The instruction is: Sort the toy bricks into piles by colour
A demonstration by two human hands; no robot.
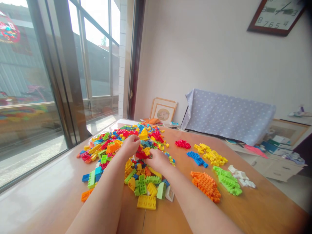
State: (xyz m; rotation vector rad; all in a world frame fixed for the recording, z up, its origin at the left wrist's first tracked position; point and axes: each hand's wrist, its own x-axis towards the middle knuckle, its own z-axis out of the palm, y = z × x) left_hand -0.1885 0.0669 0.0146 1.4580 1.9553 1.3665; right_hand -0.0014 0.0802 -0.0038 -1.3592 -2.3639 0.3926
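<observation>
1. a large window (48,81) is seen at the far left, with a pale sill running alongside the wooden counter (170,217).
2. a mixed pile of bricks (122,152) in many colours is spread over the left half of the counter, reaching from the near edge toward the far end.
3. the left hand (130,145) is laid on top of the pile, its fingers curled down into the bricks; whether anything is pinched in it cannot be told.
4. a red brick (142,155) is seen between the two hands, in the middle of the pile, and is touched by the fingertips of both.
5. the right hand (158,160) is set just beside the left, fingers bent together and closed against the red brick.
6. a large yellow brick (146,202) is lying at the near edge of the pile, between the two forearms.
7. right of the hands, sorted heaps are laid out apart from the pile: red bricks (182,144), blue bricks (197,159), yellow bricks (212,155), orange bricks (206,185), green bricks (227,180) and white bricks (241,176).
8. behind the heaps a dotted grey cloth (229,113) is draped over something, and a wall clock (276,14) is hung at the upper right.
</observation>
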